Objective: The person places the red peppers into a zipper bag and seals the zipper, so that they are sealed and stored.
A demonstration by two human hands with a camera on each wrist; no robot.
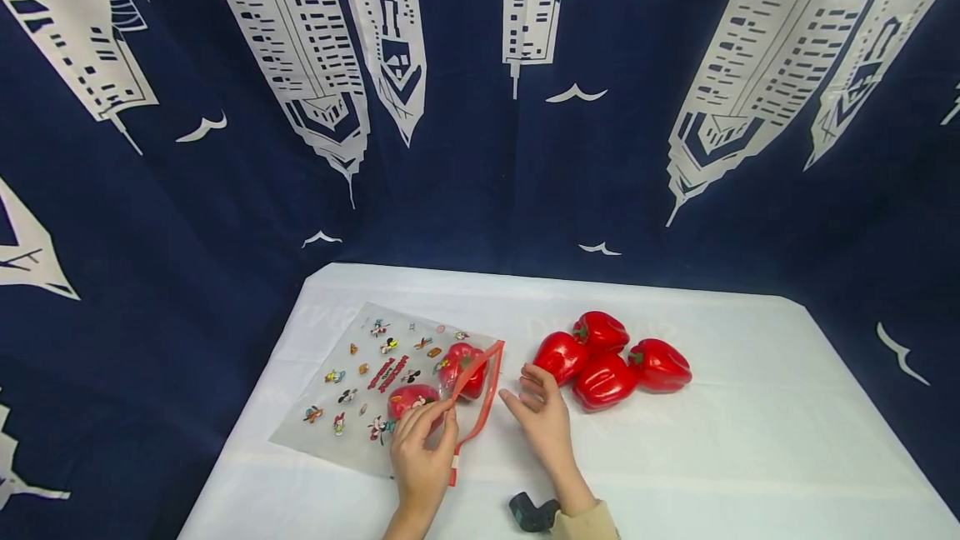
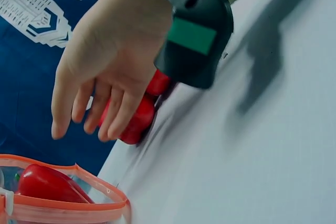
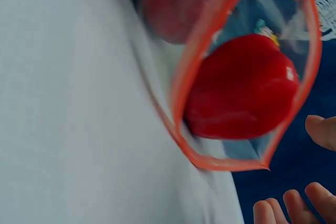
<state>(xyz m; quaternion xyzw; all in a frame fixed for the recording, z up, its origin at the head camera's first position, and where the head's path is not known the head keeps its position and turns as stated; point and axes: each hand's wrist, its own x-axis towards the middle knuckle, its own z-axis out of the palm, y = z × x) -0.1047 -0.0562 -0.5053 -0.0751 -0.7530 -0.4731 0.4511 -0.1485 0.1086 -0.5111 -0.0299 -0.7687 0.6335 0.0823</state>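
Note:
A clear zip bag (image 1: 330, 440) with cartoon prints lies on the left of the table, its orange zip strip (image 1: 489, 400) facing right and its mouth gaping. Inside are two red bell peppers, one (image 1: 461, 369) near the mouth and one (image 1: 411, 397) partly behind my left hand. My left hand (image 1: 423, 450) pinches the upper side of the mouth between thumb and fingers. Just right of the mouth, my right hand (image 1: 546, 423) holds nothing, its fingers loosely bent. From the right wrist, the nearer pepper (image 3: 244, 90) shows through the opening.
Several more red bell peppers (image 1: 604, 382) sit clustered beyond my right hand. A black wrist camera (image 1: 532, 513) is on my right wrist. White cloth covers the table (image 1: 765, 440), and a navy curtain (image 1: 480, 190) with white buildings hangs behind.

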